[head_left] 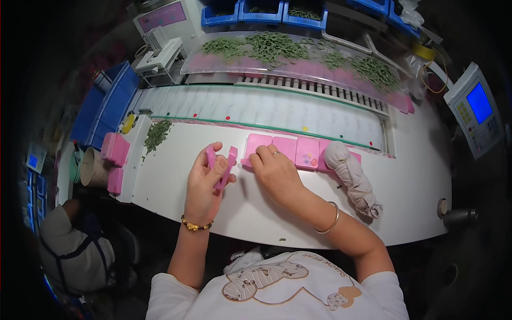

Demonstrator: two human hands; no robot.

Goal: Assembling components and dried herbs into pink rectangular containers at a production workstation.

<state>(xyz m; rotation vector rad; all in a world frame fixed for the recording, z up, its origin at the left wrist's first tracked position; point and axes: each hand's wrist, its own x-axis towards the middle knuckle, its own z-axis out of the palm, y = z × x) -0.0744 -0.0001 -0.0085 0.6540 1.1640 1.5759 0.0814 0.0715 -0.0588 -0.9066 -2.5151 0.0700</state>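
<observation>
My left hand (pixel 201 186) is raised over the white table, its fingers closed round a pink plastic piece (pixel 226 169) that looks like a small shallow box turned on its side. My right hand (pixel 280 178) rests at the left end of a row of pink boxes (pixel 284 148). Its fingers are curled together over the near part of the leftmost box, and whatever they pinch is hidden beneath them. A few tiny coloured pieces (pixel 308 159) lie on another box in that row. Touching the row's right end is a knotted, pale cloth roll (pixel 356 184).
Beyond the row runs a white conveyor track (pixel 256 109) with a green edge. Green rings (pixel 274 47) are heaped on a clear tray behind it. More green bits (pixel 157 136) lie at left near stacked pink boxes (pixel 114 149). A blue-screened device (pixel 477 109) stands at right.
</observation>
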